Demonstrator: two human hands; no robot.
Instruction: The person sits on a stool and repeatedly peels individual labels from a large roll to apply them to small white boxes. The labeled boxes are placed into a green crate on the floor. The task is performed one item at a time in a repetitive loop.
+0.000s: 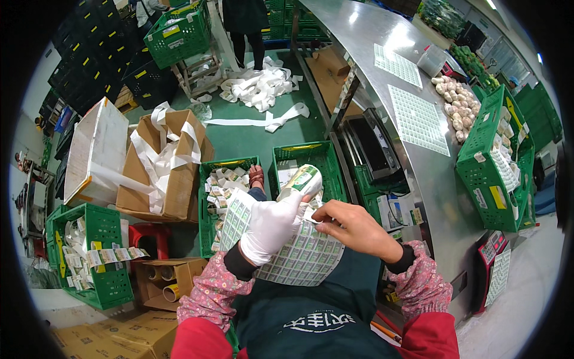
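Note:
My left hand, in a white glove, is closed around a clear-wrapped pack with a green and white label, held above a green crate. My bare right hand is just right of it, thumb and forefinger pinching a small white piece, perhaps a sticker. A sheet of small green and white stickers lies across my lap, below both hands and partly hidden by the left. Labelled small packs fill a green crate beyond my left hand.
A steel table on the right bears sticker sheets, garlic bulbs and a green crate. On the left stand a cardboard box of white strips and another crate. A person stands beyond a paper heap.

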